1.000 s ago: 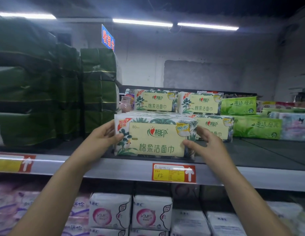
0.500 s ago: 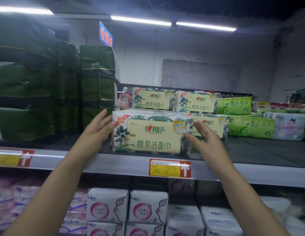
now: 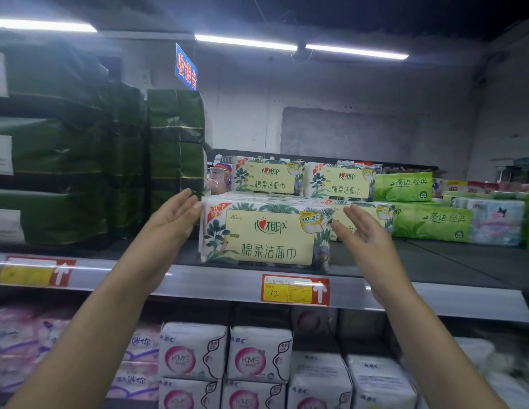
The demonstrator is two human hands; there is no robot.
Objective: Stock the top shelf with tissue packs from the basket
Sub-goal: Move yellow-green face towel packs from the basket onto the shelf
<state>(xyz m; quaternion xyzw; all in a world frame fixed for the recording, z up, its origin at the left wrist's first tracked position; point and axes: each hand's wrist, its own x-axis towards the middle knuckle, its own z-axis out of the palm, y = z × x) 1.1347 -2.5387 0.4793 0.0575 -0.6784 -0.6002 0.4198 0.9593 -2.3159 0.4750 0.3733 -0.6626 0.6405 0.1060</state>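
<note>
A cream and green tissue pack (image 3: 266, 233) with leaf print rests on the top shelf (image 3: 452, 267) near its front edge. My left hand (image 3: 171, 219) is open, fingers straight, its fingertips at the pack's upper left corner. My right hand (image 3: 365, 234) is open just off the pack's right end, palm facing it. Behind stand more packs of the same kind, two on top (image 3: 269, 175) (image 3: 340, 181) and one (image 3: 372, 215) partly hidden by my right hand. The basket is out of view.
Tall stacks of dark green bundles (image 3: 89, 160) fill the shelf's left side. Light green tissue packs (image 3: 431, 221) lie at the right. A red and yellow price tag (image 3: 294, 290) marks the shelf rail. White pad packs (image 3: 225, 352) sit on the shelf below.
Both hands have let go of the front tissue pack and opened, drawing slightly away from its ends. The pack now rests on the shelf by itself.
</note>
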